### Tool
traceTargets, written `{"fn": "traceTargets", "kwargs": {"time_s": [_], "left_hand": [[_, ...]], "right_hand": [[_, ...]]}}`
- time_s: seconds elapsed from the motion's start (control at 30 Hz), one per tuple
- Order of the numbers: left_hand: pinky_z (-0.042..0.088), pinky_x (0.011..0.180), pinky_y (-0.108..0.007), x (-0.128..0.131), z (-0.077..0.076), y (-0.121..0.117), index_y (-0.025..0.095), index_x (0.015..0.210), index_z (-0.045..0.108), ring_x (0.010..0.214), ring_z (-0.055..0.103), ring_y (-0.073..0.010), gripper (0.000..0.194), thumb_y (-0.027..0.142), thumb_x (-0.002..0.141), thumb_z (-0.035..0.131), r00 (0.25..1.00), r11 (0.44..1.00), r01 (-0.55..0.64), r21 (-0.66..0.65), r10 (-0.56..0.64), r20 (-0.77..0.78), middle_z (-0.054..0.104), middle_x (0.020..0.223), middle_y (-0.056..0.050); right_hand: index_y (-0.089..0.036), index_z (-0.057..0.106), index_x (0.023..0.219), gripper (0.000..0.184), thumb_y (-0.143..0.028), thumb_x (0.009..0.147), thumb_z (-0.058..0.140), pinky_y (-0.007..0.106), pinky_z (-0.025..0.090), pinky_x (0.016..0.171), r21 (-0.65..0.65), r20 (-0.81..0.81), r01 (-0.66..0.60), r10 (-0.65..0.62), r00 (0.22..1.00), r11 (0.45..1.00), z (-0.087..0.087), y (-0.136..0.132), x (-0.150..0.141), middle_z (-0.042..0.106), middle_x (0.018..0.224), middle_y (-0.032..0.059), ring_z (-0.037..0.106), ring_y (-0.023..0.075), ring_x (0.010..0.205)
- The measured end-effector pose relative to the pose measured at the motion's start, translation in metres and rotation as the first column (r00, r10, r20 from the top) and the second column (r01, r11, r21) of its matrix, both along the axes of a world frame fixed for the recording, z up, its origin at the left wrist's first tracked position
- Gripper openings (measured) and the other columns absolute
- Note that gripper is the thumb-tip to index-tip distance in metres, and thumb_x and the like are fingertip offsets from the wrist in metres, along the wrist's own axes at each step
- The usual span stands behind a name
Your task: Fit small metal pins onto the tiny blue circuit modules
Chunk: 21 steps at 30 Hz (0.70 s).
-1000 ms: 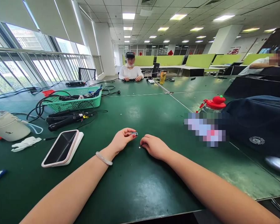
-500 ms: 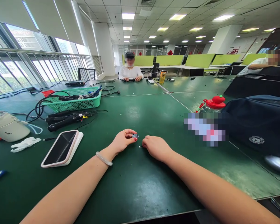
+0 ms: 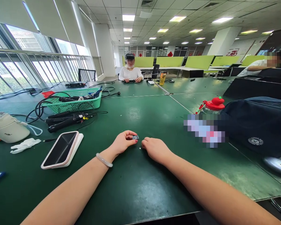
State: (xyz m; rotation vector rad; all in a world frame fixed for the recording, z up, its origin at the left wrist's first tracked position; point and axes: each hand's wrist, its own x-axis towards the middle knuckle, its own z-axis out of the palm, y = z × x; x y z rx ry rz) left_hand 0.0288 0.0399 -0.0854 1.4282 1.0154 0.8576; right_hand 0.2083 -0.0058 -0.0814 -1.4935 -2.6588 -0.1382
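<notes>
Between the thumb and fingers of my left hand [image 3: 122, 141] is a small circuit board [image 3: 135, 137], dark with pale components. My right hand [image 3: 155, 147] is closed just to the right of it, its knuckles towards the camera. A tiny pale piece with a metallic look [image 3: 140, 148] sticks out at the fingertips of that hand; its kind is too small to make out. The two hands are a short gap apart, low over the green table [image 3: 135, 187]. The right fingertips are mostly hidden behind the hand.
To the left lie a phone [image 3: 61, 149] on a white block, a crumpled tissue [image 3: 25, 145], a beige pouch [image 3: 8, 128] and a green basket [image 3: 77, 104] of cables. A red-lidded bottle [image 3: 214, 104] and navy bag [image 3: 255, 125] stand right. A person [image 3: 131, 73] sits opposite.
My right hand has shifted very slightly left, and less of the pale piece shows at its fingertips. My left hand keeps the circuit board in nearly the same place.
</notes>
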Motion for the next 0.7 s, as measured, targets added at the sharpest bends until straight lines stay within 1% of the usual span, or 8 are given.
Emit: {"fn": "traceTargets", "kwargs": {"time_s": [0.17,0.27,0.33,0.4,0.47,0.53,0.63,0.7], "left_hand": [[0.046,0.077,-0.03,0.0,0.001,-0.001,0.013,0.089,0.06,0.072,0.059,-0.0139,0.038,0.024,0.056,0.076,1.0,1.0,-0.012,0.015,0.012,-0.026,0.063,0.077,-0.005],[0.045,0.075,-0.029,0.0,-0.001,-0.001,0.013,0.086,0.06,0.072,0.059,-0.014,0.035,0.026,0.058,0.076,0.996,0.999,-0.02,0.042,0.024,-0.081,0.063,0.077,-0.005],[0.045,0.071,-0.028,-0.001,-0.002,-0.002,0.013,0.085,0.06,0.07,0.058,-0.0139,0.034,0.028,0.059,0.075,0.99,0.998,0.0,0.067,0.009,-0.14,0.063,0.077,-0.005],[0.045,0.068,-0.027,-0.001,-0.003,-0.004,0.013,0.084,0.059,0.068,0.057,-0.0135,0.032,0.029,0.06,0.074,0.981,0.996,0.038,0.084,-0.021,-0.194,0.063,0.075,-0.004],[0.044,0.067,-0.027,0.0,-0.004,-0.006,0.014,0.085,0.058,0.068,0.057,-0.0134,0.032,0.029,0.06,0.073,0.974,0.993,0.076,0.094,-0.054,-0.22,0.062,0.075,-0.004],[0.045,0.068,-0.027,0.002,-0.005,-0.008,0.014,0.084,0.058,0.07,0.057,-0.014,0.032,0.029,0.06,0.074,0.972,0.988,0.111,0.104,-0.086,-0.219,0.063,0.077,-0.005],[0.045,0.07,-0.027,0.004,-0.004,-0.01,0.014,0.083,0.059,0.073,0.058,-0.0148,0.031,0.028,0.06,0.074,0.967,0.98,0.153,0.125,-0.123,-0.222,0.063,0.079,-0.005],[0.045,0.071,-0.027,0.004,-0.003,-0.011,0.014,0.083,0.059,0.073,0.058,-0.0143,0.03,0.027,0.061,0.073,0.961,0.977,0.163,0.14,-0.125,-0.246,0.063,0.078,-0.005]], "right_hand": [[-0.017,0.056,0.083,0.013,-0.013,0.087,0.044,0.025,0.038,0.061,0.022,0.021,0.023,-0.023,1.0,0.999,0.0,0.002,0.002,0.058,0.083,0.0038,0.057,0.0154,0.072],[-0.017,0.057,0.084,0.013,-0.014,0.088,0.044,0.026,0.038,0.06,0.058,-0.004,0.126,-0.126,0.992,0.99,0.003,0.003,0.005,0.058,0.083,0.0046,0.057,0.0158,0.072],[-0.017,0.057,0.084,0.015,-0.015,0.089,0.043,0.026,0.037,0.061,0.092,-0.049,0.207,-0.203,0.978,0.974,0.005,0.004,0.007,0.057,0.083,0.0046,0.056,0.0155,0.072],[-0.018,0.057,0.085,0.017,-0.016,0.09,0.041,0.025,0.037,0.062,0.116,-0.097,0.235,-0.224,0.97,0.965,0.007,0.004,0.008,0.057,0.084,0.004,0.055,0.0147,0.072],[-0.02,0.057,0.087,0.018,-0.018,0.091,0.04,0.024,0.037,0.063,0.129,-0.132,0.202,-0.185,0.974,0.971,0.008,0.004,0.007,0.057,0.086,0.0035,0.055,0.0142,0.073],[-0.02,0.057,0.088,0.017,-0.017,0.09,0.041,0.024,0.037,0.064,0.129,-0.139,0.143,-0.125,0.982,0.981,0.009,0.002,0.005,0.057,0.087,0.0031,0.054,0.0139,0.074],[-0.019,0.057,0.088,0.014,-0.015,0.089,0.044,0.023,0.037,0.064,0.107,-0.111,0.075,-0.063,0.992,0.991,0.01,0.0,0.001,0.057,0.088,0.0034,0.054,0.0136,0.076],[-0.018,0.057,0.088,0.014,-0.016,0.089,0.044,0.022,0.036,0.063,0.093,-0.09,0.055,-0.046,0.995,0.994,0.01,-0.001,-0.001,0.057,0.087,0.0039,0.054,0.0134,0.075]]}}
